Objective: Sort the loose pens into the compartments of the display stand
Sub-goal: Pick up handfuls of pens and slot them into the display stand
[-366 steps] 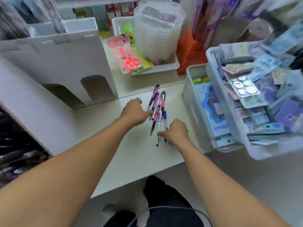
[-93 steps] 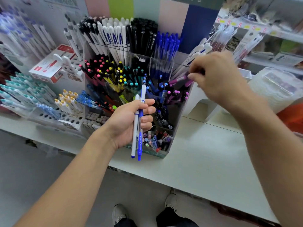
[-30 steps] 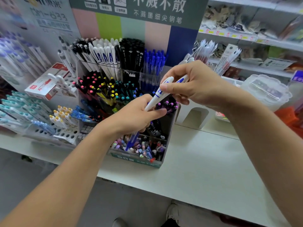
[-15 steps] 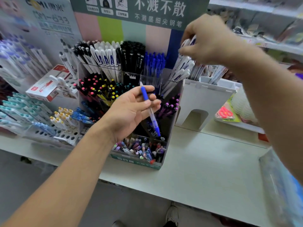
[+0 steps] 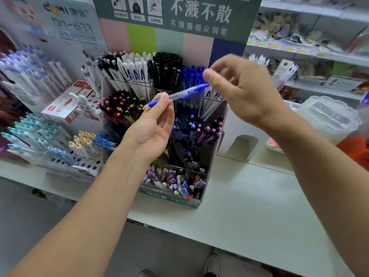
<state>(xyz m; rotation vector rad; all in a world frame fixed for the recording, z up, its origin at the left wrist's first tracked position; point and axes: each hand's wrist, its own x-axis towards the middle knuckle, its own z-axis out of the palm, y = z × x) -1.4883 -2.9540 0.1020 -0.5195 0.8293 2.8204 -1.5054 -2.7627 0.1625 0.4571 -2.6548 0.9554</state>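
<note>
A blue pen (image 5: 179,94) with a clear barrel hangs level in front of the tiered display stand (image 5: 212,156). My left hand (image 5: 151,126), palm up, pinches the pen near its tip. My right hand (image 5: 241,90) has come to the pen's clip end, its thumb lying over that end; the fingers behind are blurred. The stand's back row holds white pens (image 5: 135,72), black pens (image 5: 167,68) and blue pens (image 5: 191,74). Lower tiers hold coloured-top pens, purple pens (image 5: 209,132) and a mixed lot at the front.
A white peg rack (image 5: 85,164) with teal and yellow pens and a red-white box (image 5: 67,104) stand to the left. A white cardboard stand (image 5: 239,136) and stacked clear tubs (image 5: 329,118) sit on the right of the pale counter (image 5: 249,206). Shelves lie behind.
My right hand dropped from the white pens at the stand's back right down to the blue pen's clip end. My left hand turned that pen from upright to level.
</note>
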